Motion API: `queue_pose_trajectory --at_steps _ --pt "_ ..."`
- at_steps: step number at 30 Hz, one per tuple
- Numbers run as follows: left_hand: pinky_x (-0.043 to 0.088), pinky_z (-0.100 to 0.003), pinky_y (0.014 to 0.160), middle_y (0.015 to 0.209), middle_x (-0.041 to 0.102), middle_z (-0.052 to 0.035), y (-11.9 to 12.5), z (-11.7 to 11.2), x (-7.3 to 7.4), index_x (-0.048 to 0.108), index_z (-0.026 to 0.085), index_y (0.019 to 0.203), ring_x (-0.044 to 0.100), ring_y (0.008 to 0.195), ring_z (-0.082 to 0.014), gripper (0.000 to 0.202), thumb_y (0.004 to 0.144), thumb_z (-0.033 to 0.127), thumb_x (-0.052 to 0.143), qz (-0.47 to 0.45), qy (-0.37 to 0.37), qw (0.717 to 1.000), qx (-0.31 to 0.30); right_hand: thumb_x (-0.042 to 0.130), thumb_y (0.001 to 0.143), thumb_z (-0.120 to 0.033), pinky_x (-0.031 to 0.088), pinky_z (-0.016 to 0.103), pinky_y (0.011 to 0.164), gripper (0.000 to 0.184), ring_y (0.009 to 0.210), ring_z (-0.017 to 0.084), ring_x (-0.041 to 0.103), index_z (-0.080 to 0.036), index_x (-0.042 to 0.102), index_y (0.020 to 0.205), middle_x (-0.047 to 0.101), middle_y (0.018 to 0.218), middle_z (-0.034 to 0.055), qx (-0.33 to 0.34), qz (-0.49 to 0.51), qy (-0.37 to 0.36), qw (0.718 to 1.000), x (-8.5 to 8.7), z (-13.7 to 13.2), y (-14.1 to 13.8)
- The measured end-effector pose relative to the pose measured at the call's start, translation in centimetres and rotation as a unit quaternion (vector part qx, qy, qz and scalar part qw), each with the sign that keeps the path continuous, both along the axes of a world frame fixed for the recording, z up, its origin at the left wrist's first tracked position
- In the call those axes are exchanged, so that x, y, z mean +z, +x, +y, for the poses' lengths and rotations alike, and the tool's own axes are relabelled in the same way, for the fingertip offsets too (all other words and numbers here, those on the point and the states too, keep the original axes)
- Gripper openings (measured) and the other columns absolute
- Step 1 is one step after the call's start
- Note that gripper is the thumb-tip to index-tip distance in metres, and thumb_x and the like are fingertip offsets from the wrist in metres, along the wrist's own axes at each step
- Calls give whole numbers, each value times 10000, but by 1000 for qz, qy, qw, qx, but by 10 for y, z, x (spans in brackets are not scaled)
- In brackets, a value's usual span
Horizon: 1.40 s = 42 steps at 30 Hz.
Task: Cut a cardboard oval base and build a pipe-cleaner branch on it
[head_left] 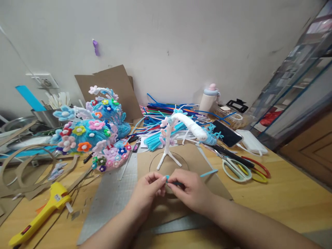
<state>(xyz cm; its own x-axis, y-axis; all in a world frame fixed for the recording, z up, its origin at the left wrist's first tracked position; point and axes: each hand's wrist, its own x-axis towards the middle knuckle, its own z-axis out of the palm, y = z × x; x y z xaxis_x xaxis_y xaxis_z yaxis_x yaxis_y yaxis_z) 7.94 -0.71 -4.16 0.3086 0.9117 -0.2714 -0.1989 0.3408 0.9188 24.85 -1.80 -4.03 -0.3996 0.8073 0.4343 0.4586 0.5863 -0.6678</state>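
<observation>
Low over a brown cardboard sheet point(218, 186), my left hand point(149, 188) and my right hand point(190, 188) meet fingertip to fingertip. Both pinch a light blue pipe cleaner point(209, 173); a small bit of it shows between the fingertips, and its straight end sticks out past my right hand. Most of it is hidden by my fingers. Just beyond them stands a white wrapped branch shape point(190, 126) on splayed legs, with small pastel flowers on its stem and a blue-wrapped tip. A pencil circle is drawn on the cardboard around its legs.
Bundled pipe cleaners point(158, 136) lie behind the branch. Finished flower-covered pieces point(94, 135) stand at the left, above a yellow glue gun point(50, 207). To the right are scissors point(236, 170), red-and-yellow-handled pliers point(259, 169), a phone point(227, 133) and a white bottle point(208, 100).
</observation>
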Motion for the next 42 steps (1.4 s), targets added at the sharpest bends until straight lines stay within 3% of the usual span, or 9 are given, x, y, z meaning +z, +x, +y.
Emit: queue_pose_trajectory --at_steps 4,7,13,17,23,29,34,42 --pt "307 -187 500 494 537 29 1 -1 2 588 130 659 425 479 -65 347 643 427 767 9 -16 1000 5 476 892 -172 340 259 583 163 627 130 512 -179 606 794 592 674 16 -1 -74 117 990 -1 -2 0" --pt "323 -185 499 502 536 33 0 0 4 600 131 700 429 476 -65 327 654 414 758 9 -27 1000 -12 473 893 -162 355 266 608 145 665 141 529 -186 608 846 618 729 29 -13 -97 148 984 1 -1 2" --pt "344 -178 492 527 550 25 -5 3 7 619 126 721 450 486 -66 302 637 370 776 24 -32 999 -24 491 887 -163 394 278 673 117 761 161 553 -193 602 907 626 824 47 -20 -84 114 990 8 3 6" --pt "341 -161 491 571 529 23 -5 3 4 618 123 704 441 519 -59 268 644 327 783 -25 -78 996 -25 488 888 -159 397 277 678 121 773 161 551 -200 601 906 621 819 41 10 -86 93 992 7 4 6" --pt "314 -147 495 566 468 44 -4 4 -2 634 114 705 390 509 -38 242 652 291 791 -113 -133 984 -21 519 865 -157 392 257 640 88 716 141 545 -193 597 844 610 776 26 4 -44 59 997 2 3 1" --pt "308 -172 481 516 483 43 -4 4 -3 625 126 676 387 485 -53 276 618 324 808 -66 -77 995 3 495 887 -166 390 263 646 111 718 141 545 -193 597 853 609 779 28 6 -46 78 996 4 3 1" --pt "284 -191 457 497 457 51 -5 3 1 603 134 681 354 452 -59 295 673 393 744 4 -31 999 -33 471 917 -194 373 283 677 129 760 150 545 -198 589 866 621 807 30 4 -68 94 993 9 9 10" --pt "297 -205 470 516 463 45 -7 -1 14 573 151 632 361 463 -70 305 668 421 711 75 -34 984 -160 486 919 -193 286 367 829 151 831 152 533 -208 592 813 644 822 2 64 -122 118 983 21 13 20"
